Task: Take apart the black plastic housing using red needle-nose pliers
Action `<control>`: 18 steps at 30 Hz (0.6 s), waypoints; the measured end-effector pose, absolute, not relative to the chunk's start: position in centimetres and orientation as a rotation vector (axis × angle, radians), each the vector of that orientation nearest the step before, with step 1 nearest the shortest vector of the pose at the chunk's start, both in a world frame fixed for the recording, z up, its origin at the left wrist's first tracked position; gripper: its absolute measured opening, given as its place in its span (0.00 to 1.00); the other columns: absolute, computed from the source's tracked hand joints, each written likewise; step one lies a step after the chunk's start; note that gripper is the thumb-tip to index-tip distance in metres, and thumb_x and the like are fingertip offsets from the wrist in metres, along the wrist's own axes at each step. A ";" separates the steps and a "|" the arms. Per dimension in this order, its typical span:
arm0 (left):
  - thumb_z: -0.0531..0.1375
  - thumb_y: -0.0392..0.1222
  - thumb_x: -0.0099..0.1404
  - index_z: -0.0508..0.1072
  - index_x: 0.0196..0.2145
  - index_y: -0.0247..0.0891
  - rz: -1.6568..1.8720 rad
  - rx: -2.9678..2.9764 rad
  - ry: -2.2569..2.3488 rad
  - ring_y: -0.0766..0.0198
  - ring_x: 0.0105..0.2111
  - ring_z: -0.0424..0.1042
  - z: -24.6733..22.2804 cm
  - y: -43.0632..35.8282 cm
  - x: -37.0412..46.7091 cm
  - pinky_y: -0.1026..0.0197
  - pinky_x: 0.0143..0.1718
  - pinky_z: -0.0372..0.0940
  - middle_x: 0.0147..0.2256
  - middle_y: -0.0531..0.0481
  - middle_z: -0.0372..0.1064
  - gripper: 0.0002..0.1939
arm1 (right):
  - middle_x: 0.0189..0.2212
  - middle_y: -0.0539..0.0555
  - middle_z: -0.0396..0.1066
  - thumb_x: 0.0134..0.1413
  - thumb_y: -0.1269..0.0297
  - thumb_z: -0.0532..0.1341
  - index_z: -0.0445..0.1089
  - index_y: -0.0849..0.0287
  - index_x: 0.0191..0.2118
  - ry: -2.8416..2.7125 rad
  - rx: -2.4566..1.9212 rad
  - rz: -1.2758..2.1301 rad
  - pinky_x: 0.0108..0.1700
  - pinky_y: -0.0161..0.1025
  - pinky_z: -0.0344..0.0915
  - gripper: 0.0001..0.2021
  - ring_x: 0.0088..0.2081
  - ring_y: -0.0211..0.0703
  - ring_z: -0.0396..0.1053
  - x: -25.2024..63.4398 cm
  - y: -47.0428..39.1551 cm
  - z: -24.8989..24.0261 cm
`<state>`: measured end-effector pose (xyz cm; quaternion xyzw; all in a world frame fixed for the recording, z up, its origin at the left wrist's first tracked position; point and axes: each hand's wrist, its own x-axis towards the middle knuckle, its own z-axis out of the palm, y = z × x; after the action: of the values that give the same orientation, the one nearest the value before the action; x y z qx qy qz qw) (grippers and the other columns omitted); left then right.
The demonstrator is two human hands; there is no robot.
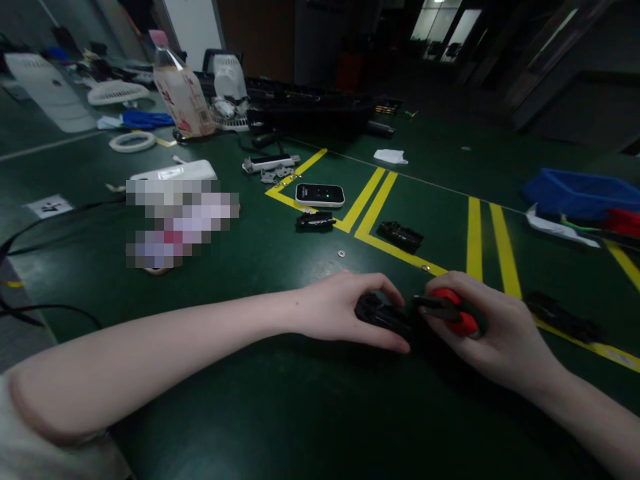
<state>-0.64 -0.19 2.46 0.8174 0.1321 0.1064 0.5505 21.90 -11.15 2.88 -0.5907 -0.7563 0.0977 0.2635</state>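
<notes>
Black part (383, 315), held just below the centre of the view, toward 5 o'clock, between the thumb and fingers of the left hand (333, 310). Its long axis runs roughly from 10 to 4 o'clock, the 4 o'clock end pointing out past the fingers; which end is its front cannot be told, nor whether its underside meets the tabletop (280, 407). The left grip is closed on the part. At its 2 o'clock side, the right hand (505, 327) has its grip wrapped around a red-handled tool (465, 323), whose dark nose points toward 9 o'clock; contact between nose and part cannot be made out. The step in hand is judged to be holding the part with the tool brought close; working the tool on it would call for a steady left grip and a lined-up nose. Outward, a small washer (341, 253) lies toward 11 o'clock of the part, with a second black piece (315, 221) beyond it; a third black piece (400, 237) lies near 12 o'clock. Farther off, a blue bin (585, 193) stands toward 2 o'clock.
</notes>
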 end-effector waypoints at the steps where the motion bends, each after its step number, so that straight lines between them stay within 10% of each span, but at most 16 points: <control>1: 0.69 0.57 0.55 0.69 0.49 0.37 0.252 1.898 0.346 0.61 0.40 0.73 2.5 -0.2 -0.7 0.59 0.39 0.65 0.42 0.47 0.74 0.31 | 0.34 0.54 0.68 0.58 0.63 0.59 0.65 0.55 0.38 -2.031 -1.576 0.258 0.32 0.43 0.66 0.04 0.34 0.44 0.67 21.8 -11.2 2.7; 12: 0.73 0.49 0.52 0.72 0.46 0.38 0.164 1.467 0.218 0.62 0.42 0.73 2.6 0.8 -0.7 0.54 0.48 0.66 0.43 0.49 0.72 0.27 | 0.35 0.53 0.70 0.59 0.61 0.59 0.66 0.52 0.41 -1.983 -1.468 0.214 0.34 0.43 0.69 0.05 0.34 0.45 0.70 22.0 -11.2 1.8; 18: 0.74 0.46 0.51 0.75 0.43 0.39 0.202 1.190 0.218 0.69 0.37 0.71 2.6 0.6 -0.7 0.65 0.36 0.63 0.38 0.54 0.73 0.24 | 0.37 0.55 0.72 0.56 0.61 0.60 0.68 0.52 0.41 -2.050 -1.404 0.160 0.36 0.46 0.72 0.07 0.38 0.49 0.72 22.5 -11.2 1.7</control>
<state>-0.68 0.60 2.58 0.5585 0.1022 0.0949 0.8177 22.45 -11.20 1.69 -0.5342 -0.7801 0.0610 0.3199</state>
